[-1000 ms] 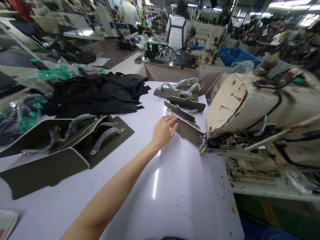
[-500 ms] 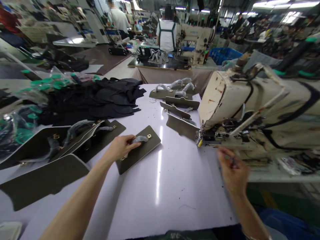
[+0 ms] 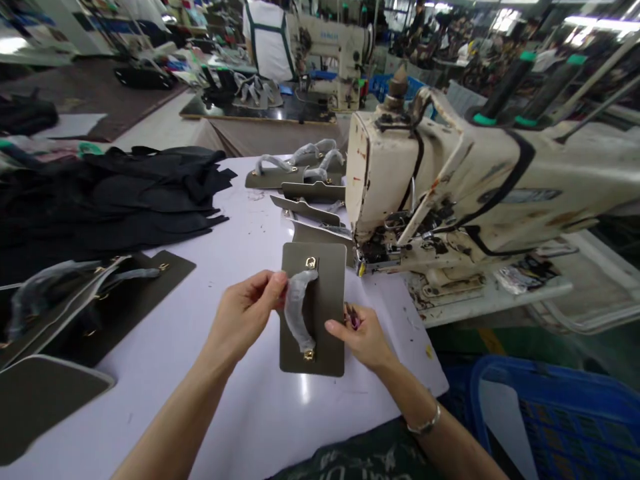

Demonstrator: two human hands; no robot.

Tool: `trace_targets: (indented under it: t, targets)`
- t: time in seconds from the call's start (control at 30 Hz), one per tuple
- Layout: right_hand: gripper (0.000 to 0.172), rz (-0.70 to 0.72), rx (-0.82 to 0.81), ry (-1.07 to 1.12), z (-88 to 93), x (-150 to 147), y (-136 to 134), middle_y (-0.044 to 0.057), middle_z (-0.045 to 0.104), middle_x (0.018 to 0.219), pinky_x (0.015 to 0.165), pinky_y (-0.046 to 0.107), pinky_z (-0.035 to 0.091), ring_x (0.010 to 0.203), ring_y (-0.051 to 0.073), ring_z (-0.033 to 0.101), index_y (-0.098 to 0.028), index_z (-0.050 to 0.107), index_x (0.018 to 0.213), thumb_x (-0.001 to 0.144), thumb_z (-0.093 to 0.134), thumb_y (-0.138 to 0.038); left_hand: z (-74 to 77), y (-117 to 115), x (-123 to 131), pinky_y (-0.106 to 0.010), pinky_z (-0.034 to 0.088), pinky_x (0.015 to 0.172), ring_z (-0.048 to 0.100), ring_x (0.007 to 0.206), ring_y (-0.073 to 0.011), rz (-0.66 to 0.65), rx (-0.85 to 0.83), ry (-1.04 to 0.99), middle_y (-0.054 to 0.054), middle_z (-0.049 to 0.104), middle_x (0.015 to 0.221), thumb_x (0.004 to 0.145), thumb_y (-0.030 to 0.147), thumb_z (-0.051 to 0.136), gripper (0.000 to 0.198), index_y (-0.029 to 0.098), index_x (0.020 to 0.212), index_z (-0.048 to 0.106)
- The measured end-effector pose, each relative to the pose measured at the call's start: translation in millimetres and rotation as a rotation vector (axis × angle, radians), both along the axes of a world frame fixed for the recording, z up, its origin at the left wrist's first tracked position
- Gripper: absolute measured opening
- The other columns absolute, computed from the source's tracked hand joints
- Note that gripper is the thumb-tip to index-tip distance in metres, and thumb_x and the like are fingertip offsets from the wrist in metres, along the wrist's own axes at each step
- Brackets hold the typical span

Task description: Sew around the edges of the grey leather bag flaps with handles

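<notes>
An olive-brown bag panel (image 3: pixel 327 307) is held upright above the white table, facing me. Its curved handle (image 3: pixel 296 310) is wrapped in clear plastic and joined by gold-coloured metal fittings at top and bottom. My left hand (image 3: pixel 250 310) pinches the panel's left edge beside the handle. On the opposite edge, my right hand (image 3: pixel 367 337) grips with the thumb in front, its other fingers partly hidden. A small dark and purplish object (image 3: pixel 353 317) is tucked in my right hand; its kind is unclear. More handled panels (image 3: pixel 145 293) lie at the left.
A worn cream sewing machine (image 3: pixel 425 180) stands close on the right. Several similar panels (image 3: pixel 310 193) lie at the table's far end. Black fabric pieces (image 3: pixel 110 193) are heaped at the left. A blue basket (image 3: pixel 565 380) is at lower right. Beyond, a person (image 3: pixel 270 40) is beside another machine.
My left hand has lifted the panel off the table and brought it rightward, turned upright. My right hand has come in from the machine side and taken its right edge. The view has swung right.
</notes>
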State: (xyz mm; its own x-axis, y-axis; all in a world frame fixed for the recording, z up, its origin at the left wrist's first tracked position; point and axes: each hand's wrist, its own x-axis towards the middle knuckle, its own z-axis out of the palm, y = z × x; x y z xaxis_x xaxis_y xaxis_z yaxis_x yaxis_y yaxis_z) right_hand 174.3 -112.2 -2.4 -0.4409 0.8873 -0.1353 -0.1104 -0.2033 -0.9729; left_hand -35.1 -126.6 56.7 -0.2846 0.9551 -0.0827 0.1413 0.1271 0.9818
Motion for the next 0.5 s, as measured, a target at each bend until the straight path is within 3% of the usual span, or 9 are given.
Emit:
trace_targets:
  t: [0.1,0.17,0.3,0.4,0.5]
  targets:
    - [0.03,0.094,-0.044,0.059,13.1,16.4,13.3,0.002,0.07,0.08,0.072,0.031,0.054,0.077,0.018,0.063,-0.018,0.075,0.086,0.076,0.083,-0.045,-3.9,2.3,-19.1,-0.027,0.058,0.077,0.068,0.083,-0.0209,0.075,0.063,0.155,-0.006,0.075,0.094,0.081,0.057,0.076,0.04,0.02,0.095,0.076]
    - [0.028,0.103,-0.07,0.106,18.4,19.7,17.6,0.002,0.07,0.082,0.072,0.031,0.053,0.076,0.017,0.062,-0.019,0.076,0.088,0.077,0.083,-0.043,-14.1,2.9,-27.1,-0.026,0.057,0.078,0.068,0.088,-0.0209,0.093,0.005,0.152,-0.007,0.075,0.107,0.078,0.058,0.079,0.05,0.021,0.111,0.076]
    - [0.031,0.03,-0.11,0.186,20.5,5.3,24.1,0.002,0.072,0.089,0.076,0.032,0.054,0.078,0.018,0.063,-0.021,0.077,0.097,0.077,0.083,-0.043,-40.1,-7.9,-14.6,-0.027,0.058,0.074,0.07,0.095,-0.0239,0.025,-0.167,-0.202,-0.01,0.076,0.11,0.073,0.054,0.084,0.065,0.019,0.126,0.069]
    - [0.033,-0.078,-0.053,0.172,22.9,-11.9,33.6,0.002,0.073,0.09,0.082,0.034,0.055,0.084,0.02,0.065,-0.022,0.078,0.098,0.074,0.084,-0.046,-52.5,-20.1,11.1,-0.032,0.062,0.071,0.074,0.092,-0.0287,0.014,-0.333,-0.522,-0.012,0.078,0.1,0.069,0.047,0.089,0.057,0.017,0.115,0.072]
    - [0.036,-0.125,-0.026,0.199,26.5,-18.5,42.5,0.002,0.073,0.091,0.085,0.034,0.056,0.09,0.021,0.066,-0.024,0.078,0.099,0.073,0.083,-0.048,-56.8,-18.2,30.6,-0.039,0.064,0.07,0.076,0.084,-0.0312,0.113,-0.333,-0.664,-0.01,0.079,0.091,0.065,0.041,0.092,0.053,0.018,0.109,0.072]
